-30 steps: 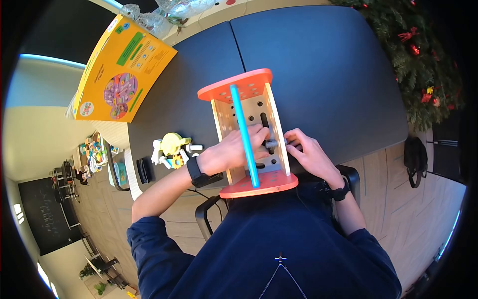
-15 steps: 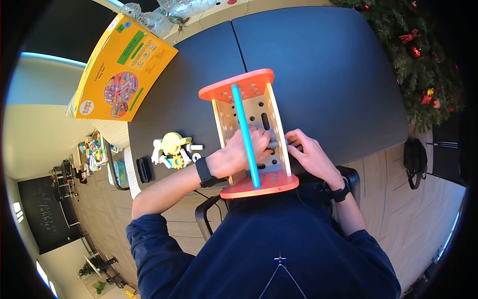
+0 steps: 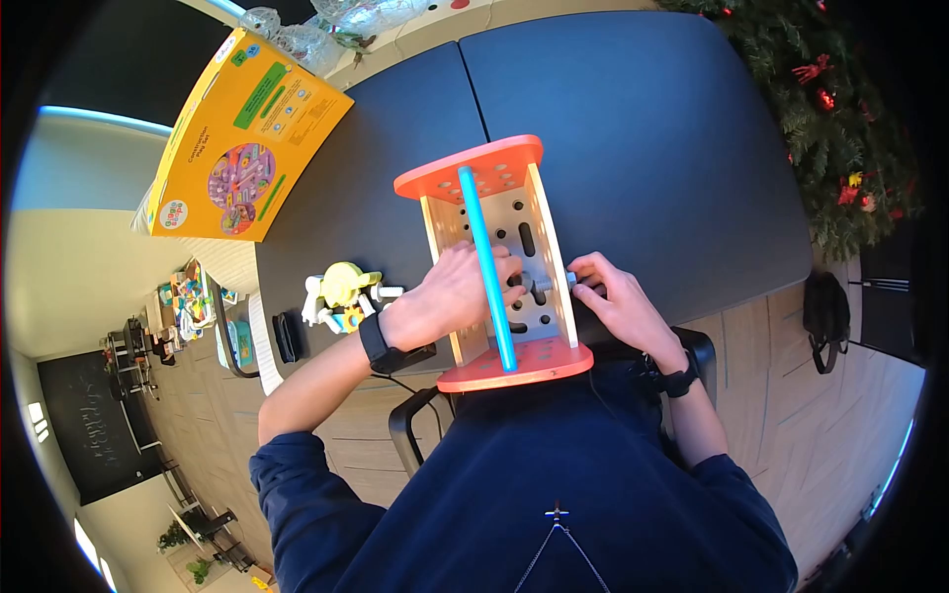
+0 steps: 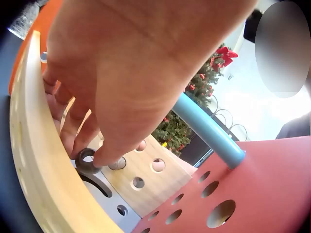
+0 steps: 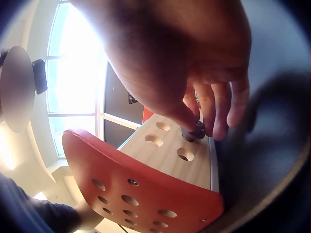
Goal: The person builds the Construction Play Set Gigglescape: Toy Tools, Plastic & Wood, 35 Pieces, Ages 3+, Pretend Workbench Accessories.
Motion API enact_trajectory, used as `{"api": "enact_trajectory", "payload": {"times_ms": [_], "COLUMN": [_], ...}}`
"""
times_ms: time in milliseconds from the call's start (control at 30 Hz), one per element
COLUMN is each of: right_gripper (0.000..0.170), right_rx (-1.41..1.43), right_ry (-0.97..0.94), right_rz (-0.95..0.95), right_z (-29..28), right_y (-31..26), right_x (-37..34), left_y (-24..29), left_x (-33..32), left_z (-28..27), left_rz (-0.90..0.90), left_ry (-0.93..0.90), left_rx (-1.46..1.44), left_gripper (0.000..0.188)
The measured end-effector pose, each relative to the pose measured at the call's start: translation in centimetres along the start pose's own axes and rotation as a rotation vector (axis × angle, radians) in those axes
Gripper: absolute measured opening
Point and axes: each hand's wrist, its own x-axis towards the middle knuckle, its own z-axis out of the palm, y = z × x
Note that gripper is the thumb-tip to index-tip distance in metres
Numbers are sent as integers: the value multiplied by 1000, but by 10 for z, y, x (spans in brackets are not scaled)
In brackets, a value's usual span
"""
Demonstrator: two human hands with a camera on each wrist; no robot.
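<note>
Left hand (image 3: 445, 298): dark grey nut (image 4: 89, 161) is pinched inside wooden toolbox (image 3: 542, 367), by tabletop's (image 3: 652, 148) near edge | Right hand (image 3: 625, 304): bolt head (image 5: 196, 131) is pinched outside | Handling: both likely light, stiff; best held by rims.

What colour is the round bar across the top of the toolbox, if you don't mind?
The bar is bright blue, clearest in the head view.

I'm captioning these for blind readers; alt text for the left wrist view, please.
A left hand pinches a dark ring between pale wooden sides, near a red panel with holes and a blue rod; a decorated tree stands behind.
</note>
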Motion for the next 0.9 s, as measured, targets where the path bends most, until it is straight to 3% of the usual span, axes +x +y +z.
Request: {"api": "enact_trajectory", "payload": {"times_ms": [400,733,900], "right_gripper": [25,28,28], "right_rx": [6,23,25], "right_ry": [-6,30,16], "right_rz": [-2,-25,50], "right_z": [-2,-8,-11], "right_y": [-5,0,1], "right_x": [-2,0,0], "left_y": [0,1,3], "left_x": [5,3,1], "left_z": [12,26,28], "left_rz": [179,171,172], "left_ry": [77,154,163], "left_rx": [-118,48,121], "left_gripper": [26,30,29]}}
